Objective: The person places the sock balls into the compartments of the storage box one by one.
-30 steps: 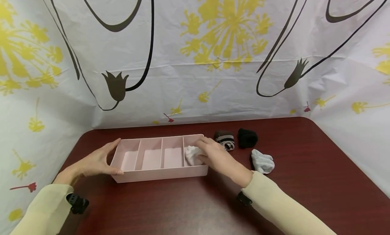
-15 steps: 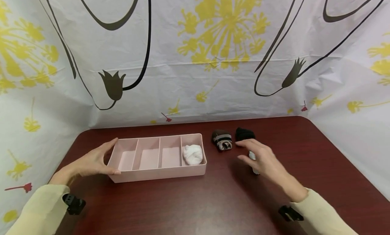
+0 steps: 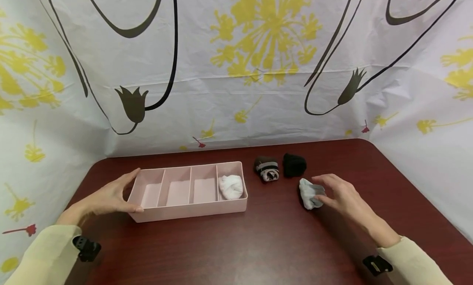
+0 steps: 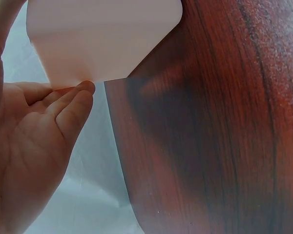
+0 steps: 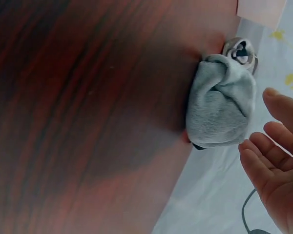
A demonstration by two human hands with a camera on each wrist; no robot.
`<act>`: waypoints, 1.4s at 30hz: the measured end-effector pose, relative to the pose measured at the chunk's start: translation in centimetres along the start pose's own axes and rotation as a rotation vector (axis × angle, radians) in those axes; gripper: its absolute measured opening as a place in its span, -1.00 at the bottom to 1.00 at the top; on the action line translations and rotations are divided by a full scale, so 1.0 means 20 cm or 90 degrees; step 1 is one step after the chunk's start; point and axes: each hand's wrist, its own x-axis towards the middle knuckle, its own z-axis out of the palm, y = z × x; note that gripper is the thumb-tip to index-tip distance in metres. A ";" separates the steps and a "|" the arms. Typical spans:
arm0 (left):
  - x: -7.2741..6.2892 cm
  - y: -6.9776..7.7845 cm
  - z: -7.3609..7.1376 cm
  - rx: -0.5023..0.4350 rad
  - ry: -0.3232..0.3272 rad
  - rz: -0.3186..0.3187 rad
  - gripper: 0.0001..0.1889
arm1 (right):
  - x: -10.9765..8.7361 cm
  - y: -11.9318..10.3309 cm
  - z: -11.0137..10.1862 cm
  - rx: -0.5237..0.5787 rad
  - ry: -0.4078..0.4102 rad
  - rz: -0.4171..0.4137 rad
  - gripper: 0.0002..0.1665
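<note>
A pink organizer box (image 3: 184, 213) with several compartments lies on the table. My left hand (image 3: 107, 196) grips its left end, thumb at the front wall and fingers at the back corner; the left wrist view shows my fingers against the box's end wall (image 4: 105, 44). In the rightmost compartment sits a balled white sock (image 3: 231, 187). My right hand (image 3: 345, 196) is at the right side of a rolled light grey sock (image 3: 311, 193), thumb and fingers parted. In the right wrist view, the fingertips are close beside the grey sock (image 5: 219, 105), not wrapped round it.
Behind the grey sock lie a rolled brown and grey striped sock (image 3: 267, 170) and a rolled black sock (image 3: 294, 165). The dark red table (image 3: 236, 248) ends at a white patterned sheet (image 3: 207, 100) hanging at the back and sides.
My right hand has let go of the white sock in the rightmost compartment and moved right to the grey sock. My left hand has stayed on the box's end.
</note>
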 end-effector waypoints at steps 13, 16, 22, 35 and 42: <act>0.00 0.01 0.00 -0.009 -0.001 -0.018 0.24 | -0.03 0.05 0.05 -0.010 -0.034 -0.028 -0.43; 0.00 0.01 0.00 -0.016 -0.002 -0.021 0.23 | -0.03 0.05 0.07 -0.019 -0.032 -0.028 -0.43; -0.01 0.01 0.00 -0.015 -0.001 -0.037 0.24 | -0.02 0.05 0.09 -0.037 -0.032 -0.011 -0.48; -0.01 0.01 0.01 -0.007 0.003 -0.027 0.23 | -0.04 0.03 0.11 -0.021 -0.005 0.021 -0.55; 0.00 0.00 0.01 -0.016 0.006 -0.015 0.22 | 0.02 -0.05 0.11 0.093 0.010 0.041 -0.56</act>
